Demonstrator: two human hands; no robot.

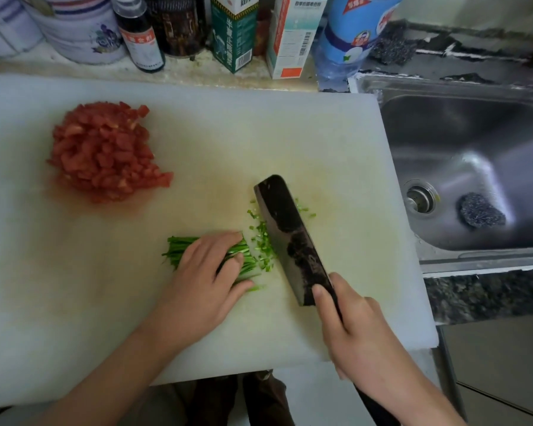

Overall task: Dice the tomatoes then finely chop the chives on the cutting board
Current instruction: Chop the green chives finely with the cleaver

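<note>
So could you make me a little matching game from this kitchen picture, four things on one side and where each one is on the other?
Things:
1. diced tomatoes
2. chive bundle
3. cleaver
4. scouring pad

Places:
A. in the sink
B. gripped by the right hand
C. heaped at the far left of the cutting board
D. pressed under the left hand

Pairs: 1-C, 2-D, 3-B, 4-A.
</note>
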